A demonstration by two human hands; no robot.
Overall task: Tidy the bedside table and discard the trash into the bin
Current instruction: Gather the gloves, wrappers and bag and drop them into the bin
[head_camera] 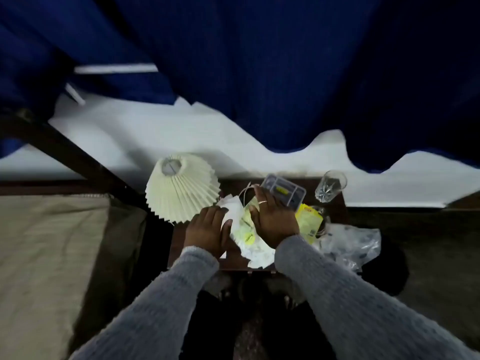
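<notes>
A small dark wooden bedside table (pixel 179 245) stands below me, cluttered. My left hand (pixel 207 228) grips a crumpled white tissue (pixel 233 206) at the table's middle. My right hand (pixel 272 219), with a ring on one finger, lies over a white and yellow wrapper (pixel 249 237); its fingers curl round the wrapper's top edge. A yellow packet (pixel 310 219) lies just right of that hand. A crumpled clear plastic bag (pixel 350 245) hangs over the table's right side. No bin is in view.
A pleated cream lampshade (pixel 181 193) leans at the table's back left. A clear plastic box (pixel 284 192) and a cut drinking glass (pixel 330 185) stand at the back. Blue curtains (pixel 259 61) hang behind; a bed (pixel 46 242) lies to the left.
</notes>
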